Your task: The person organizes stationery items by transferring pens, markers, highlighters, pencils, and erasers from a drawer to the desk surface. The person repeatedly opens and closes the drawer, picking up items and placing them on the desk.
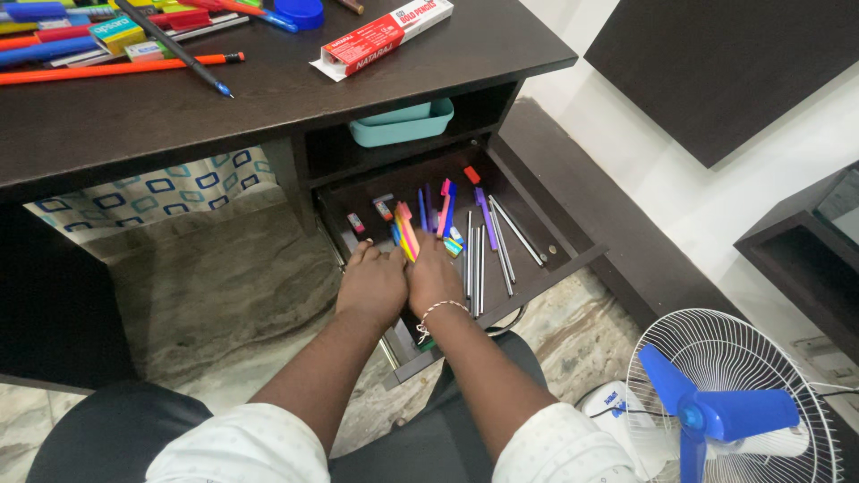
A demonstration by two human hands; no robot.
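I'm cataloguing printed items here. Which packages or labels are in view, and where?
Long red-and-white cardboard pencil box: flat on the dark desk top, back right.
Small green-and-yellow carton: desk top, back left, among pens.
Blue-and-white label: white fan base, floor, lower right.

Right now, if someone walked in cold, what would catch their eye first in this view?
Both hands, left hand and right hand, pressed side by side into the open drawer under the dark desk, fingers on a bunch of colourful pens. Next, the blue-bladed fan at bottom right. Then the scatter of pens and pencils on the desktop's left, beside a red and white box.
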